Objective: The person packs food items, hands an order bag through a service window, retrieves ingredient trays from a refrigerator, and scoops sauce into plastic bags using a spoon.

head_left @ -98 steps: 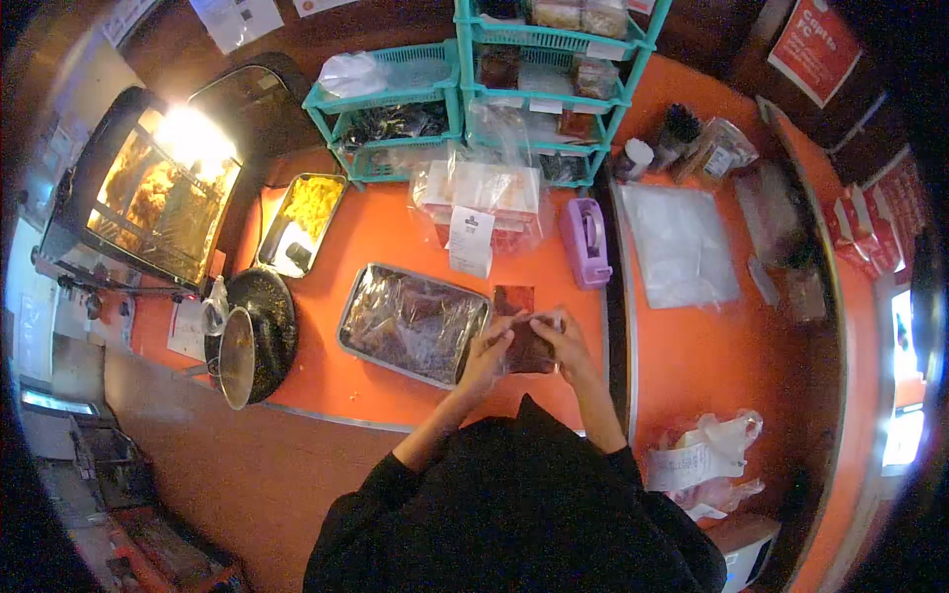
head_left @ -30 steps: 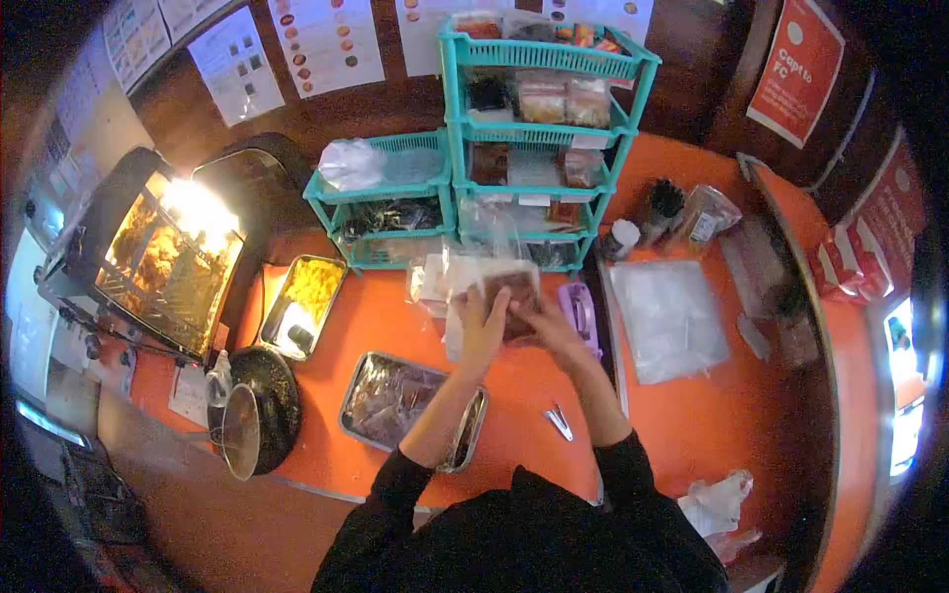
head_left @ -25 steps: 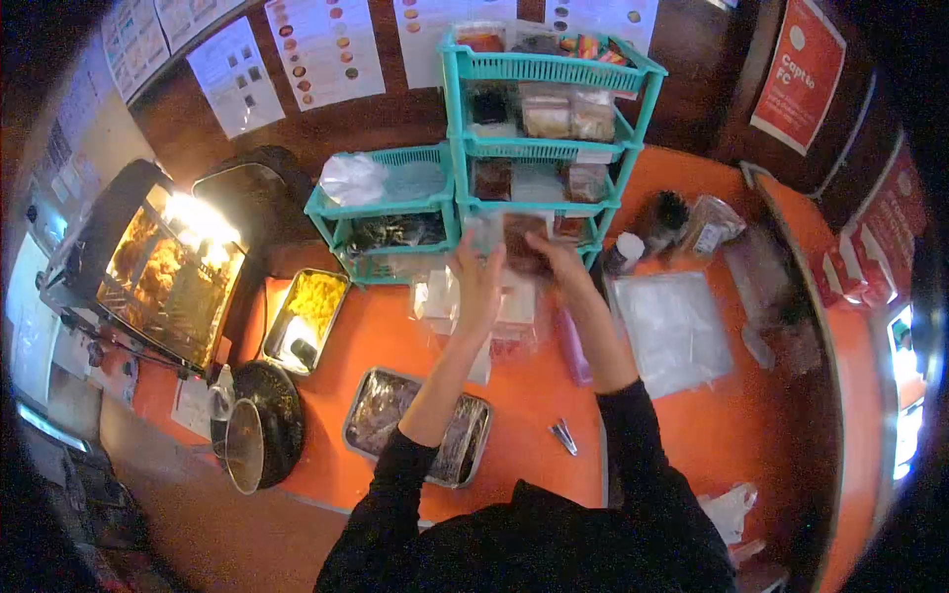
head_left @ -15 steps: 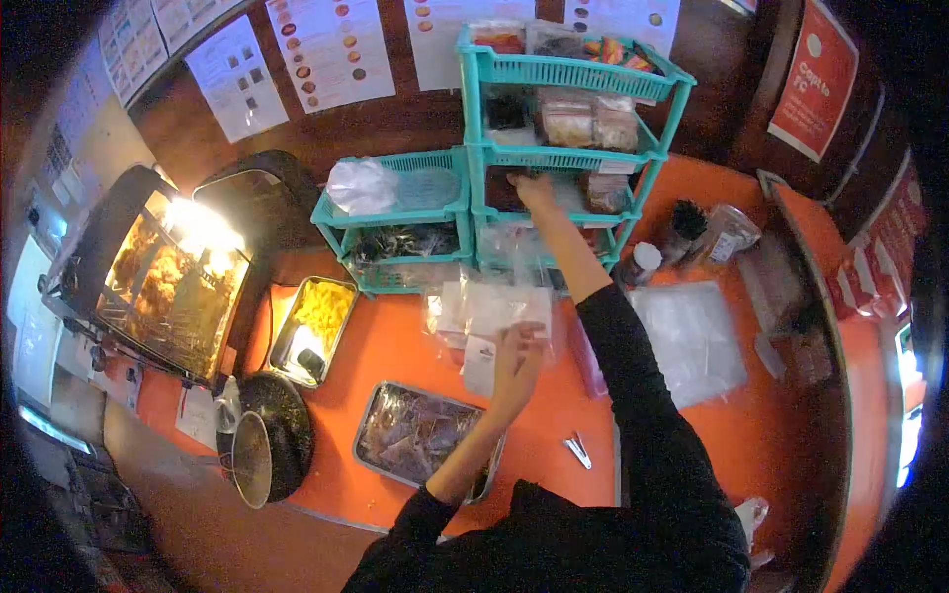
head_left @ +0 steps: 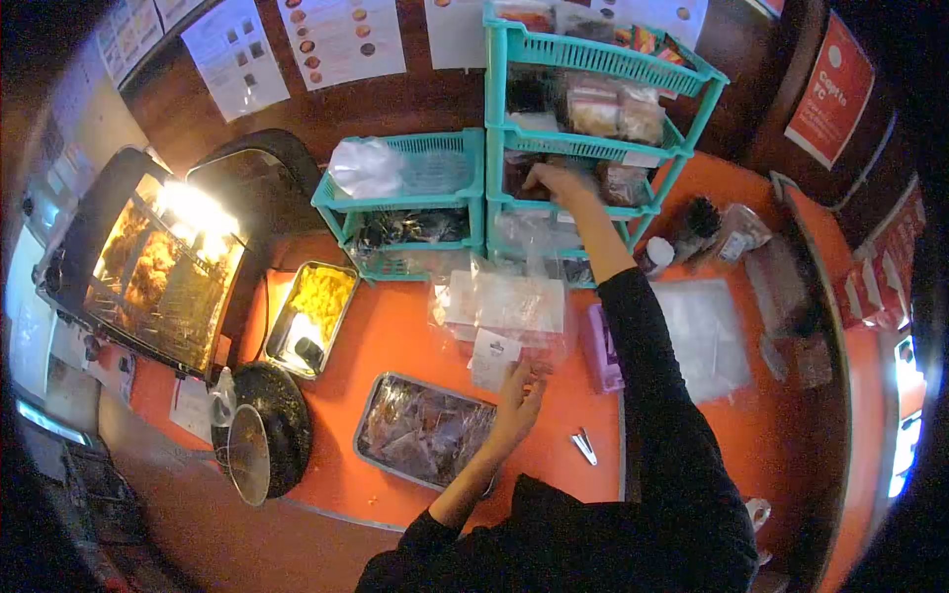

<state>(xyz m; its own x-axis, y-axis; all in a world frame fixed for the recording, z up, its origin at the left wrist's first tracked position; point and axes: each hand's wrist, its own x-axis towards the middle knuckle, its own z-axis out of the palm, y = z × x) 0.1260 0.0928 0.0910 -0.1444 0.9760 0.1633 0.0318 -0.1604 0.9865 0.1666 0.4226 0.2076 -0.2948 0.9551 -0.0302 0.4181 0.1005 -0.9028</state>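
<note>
Drawn apart since both gripped a dark packet, the hands now differ. Well left of the left hand (head_left: 519,407), a lit display cabinet (head_left: 163,267) holds browned food, and a steel tray (head_left: 341,341) yellow food. Just left of it, a wider tray (head_left: 368,457) holds dark, plastic-wrapped contents. That hand, loosely curled and empty, is by the receipt (head_left: 495,360). Above it, the right hand (head_left: 561,185) reaches into the teal rack (head_left: 593,144), at the dark packet (head_left: 518,178); its grip cannot be told.
</note>
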